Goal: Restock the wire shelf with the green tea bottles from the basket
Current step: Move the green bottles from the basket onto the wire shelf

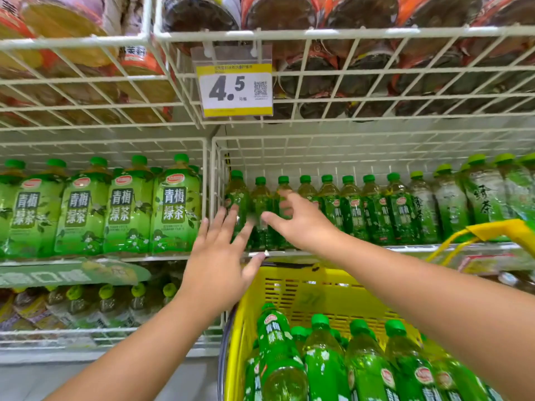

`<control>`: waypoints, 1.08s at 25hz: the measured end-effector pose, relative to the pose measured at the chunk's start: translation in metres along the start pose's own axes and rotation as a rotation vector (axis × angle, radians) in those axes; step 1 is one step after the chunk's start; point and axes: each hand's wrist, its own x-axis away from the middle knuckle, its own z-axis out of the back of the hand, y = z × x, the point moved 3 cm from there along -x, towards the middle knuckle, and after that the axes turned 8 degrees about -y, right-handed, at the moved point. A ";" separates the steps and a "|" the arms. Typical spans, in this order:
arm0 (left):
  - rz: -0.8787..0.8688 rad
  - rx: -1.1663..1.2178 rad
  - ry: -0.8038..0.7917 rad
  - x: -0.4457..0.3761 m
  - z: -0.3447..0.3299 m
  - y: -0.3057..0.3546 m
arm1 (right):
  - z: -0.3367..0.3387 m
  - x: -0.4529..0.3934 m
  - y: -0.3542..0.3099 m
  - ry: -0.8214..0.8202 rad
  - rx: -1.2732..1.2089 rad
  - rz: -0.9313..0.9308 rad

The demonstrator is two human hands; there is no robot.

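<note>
A yellow plastic basket point(289, 287) at the lower right holds several green tea bottles point(324, 357) with green caps. Behind it, the white wire shelf point(214, 175) carries a row of small green tea bottles point(373, 209) standing upright. My left hand point(217, 261) is raised in front of the shelf's left end, fingers spread, holding nothing. My right hand point(298, 218) reaches toward the leftmost bottles of the row, fingers apart and blurred, with nothing in its grasp. Both hands hide part of those bottles.
Large green tea bottles point(127, 209) fill the wire bay to the left. A price tag reading 4.5 point(235, 89) hangs from the upper wire shelf of dark and orange-labelled bottles. More bottles sit on the lower left shelf point(86, 305). The basket's yellow handle point(492, 230) stands at the right.
</note>
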 end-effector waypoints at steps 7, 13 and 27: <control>-0.058 0.281 -0.184 0.055 0.000 0.070 | 0.014 0.123 0.050 -0.184 0.155 -0.069; 0.157 0.330 -0.399 0.061 -0.005 0.099 | -0.016 0.135 0.079 -0.483 0.370 -0.245; 0.339 0.203 -0.949 0.038 -0.022 0.102 | -0.026 0.170 0.048 -0.451 0.046 -0.438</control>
